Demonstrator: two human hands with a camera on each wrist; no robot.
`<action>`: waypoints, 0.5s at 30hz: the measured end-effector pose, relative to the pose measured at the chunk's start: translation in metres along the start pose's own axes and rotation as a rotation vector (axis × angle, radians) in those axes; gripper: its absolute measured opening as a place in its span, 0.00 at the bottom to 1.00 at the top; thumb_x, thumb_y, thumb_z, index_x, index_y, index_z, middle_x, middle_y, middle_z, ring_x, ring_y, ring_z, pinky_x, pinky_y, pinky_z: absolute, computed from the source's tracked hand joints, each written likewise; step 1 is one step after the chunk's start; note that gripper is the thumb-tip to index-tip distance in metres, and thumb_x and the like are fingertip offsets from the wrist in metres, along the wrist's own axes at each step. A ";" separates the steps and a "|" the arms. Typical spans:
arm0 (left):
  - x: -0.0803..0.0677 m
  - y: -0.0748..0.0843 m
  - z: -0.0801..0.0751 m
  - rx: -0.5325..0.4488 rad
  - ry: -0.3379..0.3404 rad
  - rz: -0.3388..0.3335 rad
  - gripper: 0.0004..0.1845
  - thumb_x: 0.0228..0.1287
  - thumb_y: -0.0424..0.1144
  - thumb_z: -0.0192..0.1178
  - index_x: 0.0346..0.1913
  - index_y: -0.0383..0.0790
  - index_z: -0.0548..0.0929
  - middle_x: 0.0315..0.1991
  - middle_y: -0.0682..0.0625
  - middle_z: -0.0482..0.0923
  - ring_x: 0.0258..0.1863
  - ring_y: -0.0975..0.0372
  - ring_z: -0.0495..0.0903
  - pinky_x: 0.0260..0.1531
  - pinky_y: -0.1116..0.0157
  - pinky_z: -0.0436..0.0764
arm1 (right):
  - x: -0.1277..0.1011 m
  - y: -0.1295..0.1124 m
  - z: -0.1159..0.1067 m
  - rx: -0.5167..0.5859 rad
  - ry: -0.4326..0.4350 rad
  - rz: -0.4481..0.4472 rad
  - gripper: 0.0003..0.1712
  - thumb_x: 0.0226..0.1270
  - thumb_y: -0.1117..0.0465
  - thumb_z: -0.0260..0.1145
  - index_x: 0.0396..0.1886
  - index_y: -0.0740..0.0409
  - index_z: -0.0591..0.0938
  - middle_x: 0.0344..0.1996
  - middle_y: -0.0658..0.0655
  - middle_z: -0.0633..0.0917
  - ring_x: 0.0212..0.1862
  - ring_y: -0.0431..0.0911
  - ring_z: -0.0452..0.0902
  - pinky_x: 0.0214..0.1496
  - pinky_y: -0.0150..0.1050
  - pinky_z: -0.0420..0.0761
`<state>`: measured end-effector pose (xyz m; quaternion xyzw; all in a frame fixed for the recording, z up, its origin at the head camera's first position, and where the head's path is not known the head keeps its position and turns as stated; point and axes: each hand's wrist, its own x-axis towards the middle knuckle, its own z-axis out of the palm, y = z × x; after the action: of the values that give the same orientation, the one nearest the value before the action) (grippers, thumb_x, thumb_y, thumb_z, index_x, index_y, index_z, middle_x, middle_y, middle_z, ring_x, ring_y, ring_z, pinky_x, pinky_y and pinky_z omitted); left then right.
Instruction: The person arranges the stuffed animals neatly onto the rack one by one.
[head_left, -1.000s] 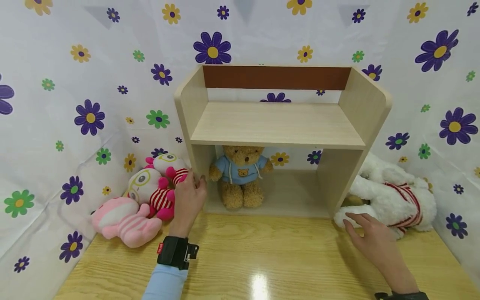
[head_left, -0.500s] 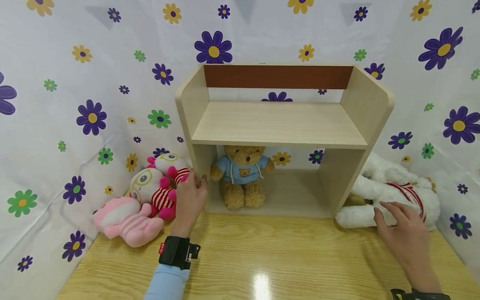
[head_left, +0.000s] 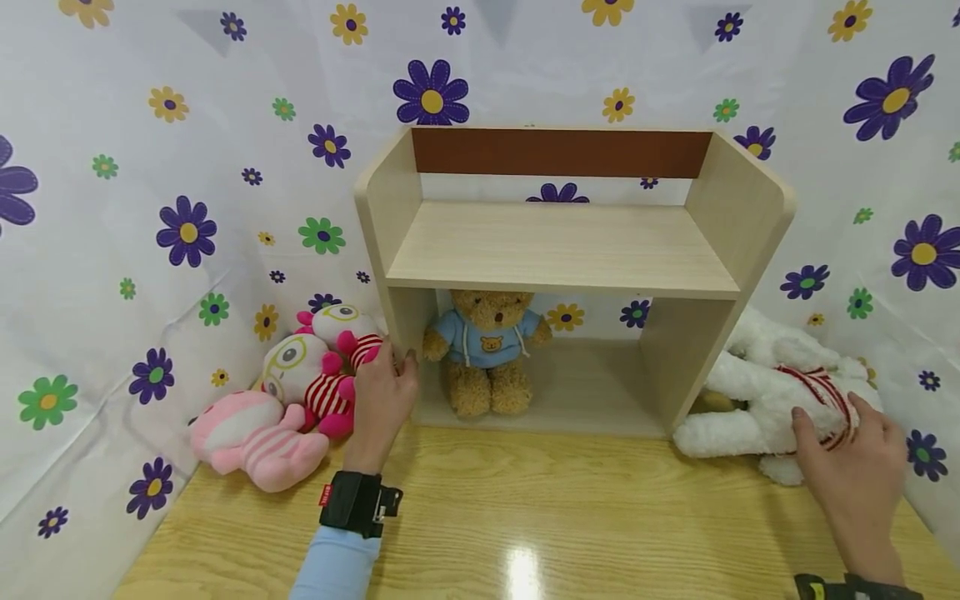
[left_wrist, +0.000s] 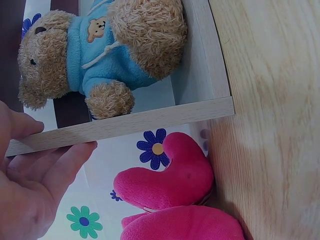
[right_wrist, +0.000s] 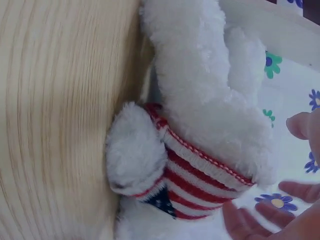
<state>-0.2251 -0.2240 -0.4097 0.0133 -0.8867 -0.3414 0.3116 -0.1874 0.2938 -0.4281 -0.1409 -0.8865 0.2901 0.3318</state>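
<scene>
At the far left, a rounded pale-pink plush toy (head_left: 255,442) lay on the glossy wood-grained table (head_left: 600,517), just beside two hot-pink plush toys (head_left: 332,363) with red-and-white stripes. My left hand (head_left: 381,404) gripped the straight front edge of the left panel (left_wrist: 150,120) of a boxy pale shelf (head_left: 558,246), thumb inside, fingers outside. In its lower compartment, near that panel, a curly-furred brown bear (head_left: 487,354) was upright in a fleecy blue hoodie. Right of the shelf lay a shaggy white plush toy (head_left: 757,408), wrapped in a striped knit garment (right_wrist: 195,185). Beside the knit, my right hand (head_left: 858,462) was loosely spread, holding nothing; I could not tell whether its fingertips touched.
</scene>
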 end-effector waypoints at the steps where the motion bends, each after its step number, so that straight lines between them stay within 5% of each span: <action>1: 0.000 0.000 0.000 -0.002 -0.003 0.000 0.16 0.71 0.36 0.59 0.55 0.29 0.79 0.40 0.30 0.87 0.35 0.38 0.87 0.36 0.42 0.86 | 0.002 0.001 0.000 0.002 -0.053 0.088 0.44 0.68 0.50 0.65 0.74 0.72 0.65 0.65 0.85 0.66 0.66 0.78 0.63 0.64 0.74 0.65; 4: -0.001 0.000 0.000 -0.001 -0.010 -0.004 0.15 0.71 0.37 0.59 0.54 0.30 0.80 0.38 0.30 0.87 0.34 0.38 0.87 0.35 0.43 0.86 | 0.010 0.010 0.003 0.078 -0.210 0.396 0.52 0.71 0.36 0.58 0.80 0.66 0.55 0.69 0.78 0.63 0.65 0.70 0.65 0.59 0.63 0.74; 6: -0.001 0.000 0.000 0.003 -0.010 -0.006 0.14 0.71 0.37 0.59 0.53 0.30 0.80 0.36 0.30 0.87 0.33 0.38 0.87 0.34 0.43 0.85 | 0.017 0.020 0.006 0.224 -0.272 0.623 0.55 0.68 0.29 0.55 0.82 0.57 0.51 0.69 0.67 0.65 0.61 0.59 0.69 0.47 0.49 0.83; 10: 0.001 -0.001 0.000 0.009 -0.006 -0.006 0.14 0.72 0.37 0.59 0.53 0.29 0.80 0.36 0.30 0.87 0.33 0.38 0.87 0.34 0.43 0.85 | 0.029 0.043 0.012 0.587 -0.212 1.012 0.53 0.62 0.24 0.58 0.80 0.36 0.49 0.70 0.43 0.61 0.53 0.39 0.71 0.26 0.30 0.81; 15: 0.002 0.001 -0.001 0.008 -0.006 -0.011 0.14 0.72 0.37 0.59 0.51 0.29 0.80 0.36 0.30 0.87 0.33 0.38 0.87 0.34 0.43 0.85 | 0.033 0.059 0.014 0.826 -0.190 1.168 0.53 0.61 0.28 0.65 0.79 0.26 0.49 0.73 0.34 0.57 0.63 0.39 0.69 0.44 0.35 0.85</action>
<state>-0.2261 -0.2247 -0.4074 0.0186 -0.8887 -0.3398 0.3071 -0.2182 0.3489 -0.4556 -0.4290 -0.5096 0.7425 0.0702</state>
